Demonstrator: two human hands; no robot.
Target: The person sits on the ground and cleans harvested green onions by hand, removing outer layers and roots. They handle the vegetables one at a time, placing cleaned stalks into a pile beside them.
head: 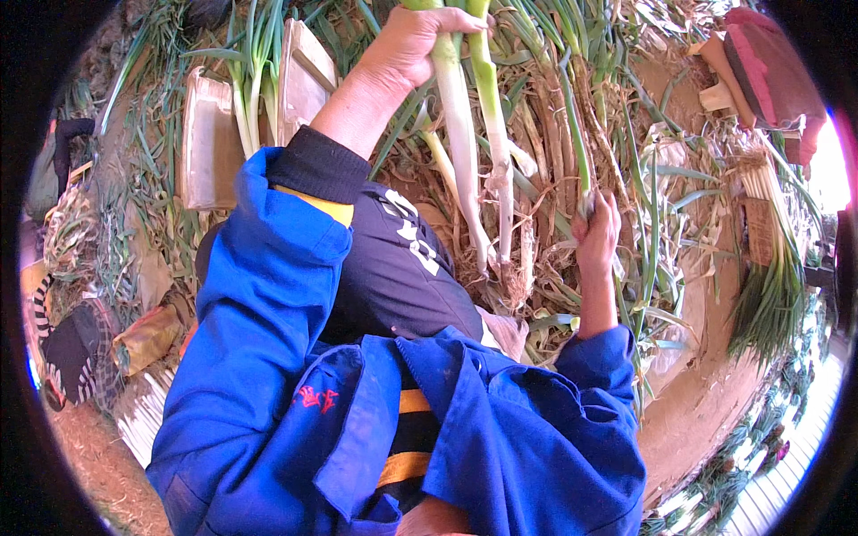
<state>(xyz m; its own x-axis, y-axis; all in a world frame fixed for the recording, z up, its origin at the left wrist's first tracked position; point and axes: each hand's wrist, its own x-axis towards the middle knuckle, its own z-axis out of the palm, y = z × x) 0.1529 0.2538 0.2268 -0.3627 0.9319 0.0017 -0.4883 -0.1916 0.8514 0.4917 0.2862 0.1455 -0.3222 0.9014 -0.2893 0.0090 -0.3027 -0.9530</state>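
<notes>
At the top middle, my left hand (pixel 410 45) is closed around the green upper stems of long green onions (pixel 462 134). Their white shanks and dry roots hang down beside my knee. On the right, my right hand (pixel 598 228) has its fingers closed at the lower end of a green leaf or stalk (pixel 578 134), with brown peeled leaves around it. More untrimmed onions with brown outer skins (pixel 549 114) lie in front of me. Several clean onions (pixel 251 100) stand between two pale box-like panels (pixel 213 141) left of my forearm.
Loose leaves and peelings (pixel 663 167) cover much of the ground. A tied bundle of onions (pixel 767 254) lies at the right, with many more along the right edge. A person's arm and dark red clothing (pixel 771 74) show at upper right. A yellow bag-like item (pixel 144 338) lies left.
</notes>
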